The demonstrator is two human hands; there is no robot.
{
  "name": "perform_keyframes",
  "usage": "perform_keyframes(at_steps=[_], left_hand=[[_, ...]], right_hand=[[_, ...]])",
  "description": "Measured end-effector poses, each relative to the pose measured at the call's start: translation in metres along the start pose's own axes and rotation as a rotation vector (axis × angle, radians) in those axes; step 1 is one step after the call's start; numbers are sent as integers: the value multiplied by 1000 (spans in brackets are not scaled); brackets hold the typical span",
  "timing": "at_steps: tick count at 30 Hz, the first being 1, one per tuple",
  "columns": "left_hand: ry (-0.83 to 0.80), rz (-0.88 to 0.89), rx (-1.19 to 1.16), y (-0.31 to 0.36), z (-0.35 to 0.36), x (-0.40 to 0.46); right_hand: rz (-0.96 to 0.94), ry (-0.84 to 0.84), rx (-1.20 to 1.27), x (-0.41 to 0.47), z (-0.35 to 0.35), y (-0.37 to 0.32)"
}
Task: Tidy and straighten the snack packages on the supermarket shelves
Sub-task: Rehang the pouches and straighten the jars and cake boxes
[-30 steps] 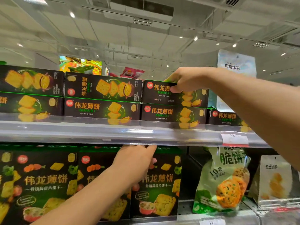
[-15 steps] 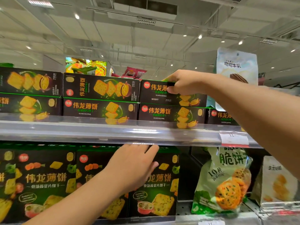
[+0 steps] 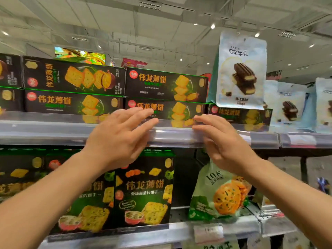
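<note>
Both hands hover in front of the clear plastic lip of the upper shelf, with fingers straight, loosely spread and holding nothing. The left hand sits at centre, its fingertips reaching toward 1 o'clock over the lip and overlapping the lower black-and-green cracker box with orange lettering; whether they touch it cannot be told. The right hand lies at 3 o'clock from the left, fingers pointing toward 10 o'clock along the lip's top edge, with a gap of bare rail between the two hands.

On the upper shelf the black cracker boxes are stacked two high. The top box above the hands sits slightly askew, its right end nearly meeting the tall pale blue bag with a chocolate biscuit picture, which stands upright at 1 o'clock from the right hand. A single flat black box lies beneath that bag's bottom edge. To the left, another two-high stack stands just beside the central one, its faces roughly flush.

Below, on the lower shelf, a large upright black box with vegetable pictures stands at 6 o'clock from the left hand. A dark open gap separates it from the green crisp bag, leaning at 6 o'clock beneath the right wrist.
</note>
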State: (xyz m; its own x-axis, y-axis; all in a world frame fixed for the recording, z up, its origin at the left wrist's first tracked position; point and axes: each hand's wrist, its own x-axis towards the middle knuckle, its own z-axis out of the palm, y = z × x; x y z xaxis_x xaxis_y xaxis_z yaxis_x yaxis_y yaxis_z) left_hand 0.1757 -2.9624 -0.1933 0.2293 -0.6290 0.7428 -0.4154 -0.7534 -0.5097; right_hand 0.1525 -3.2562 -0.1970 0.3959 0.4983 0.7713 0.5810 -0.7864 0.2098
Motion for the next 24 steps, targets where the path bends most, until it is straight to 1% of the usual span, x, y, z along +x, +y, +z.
perform_keyframes(at_steps=[4,7,10,13,18,21,24], left_hand=[[8,-6,9,-4,9,0],[27,2,11,-1,6,-1],[4,-46,-31,2,0,0],[-46,-126,-85,3,-3,3],[-20,-225,-176,12,-7,9],[-35,-315,-141,31,-10,19],[-83,-290,-104,58,-15,41]], right_hand=[[140,34,-155,-40,4,21],[172,11,-217,-51,7,28],[248,-8,-173,-53,14,21],[300,12,-145,-52,19,18],[305,43,-142,-53,20,20],[285,30,-138,-53,18,20],[195,-27,-146,-54,9,29]])
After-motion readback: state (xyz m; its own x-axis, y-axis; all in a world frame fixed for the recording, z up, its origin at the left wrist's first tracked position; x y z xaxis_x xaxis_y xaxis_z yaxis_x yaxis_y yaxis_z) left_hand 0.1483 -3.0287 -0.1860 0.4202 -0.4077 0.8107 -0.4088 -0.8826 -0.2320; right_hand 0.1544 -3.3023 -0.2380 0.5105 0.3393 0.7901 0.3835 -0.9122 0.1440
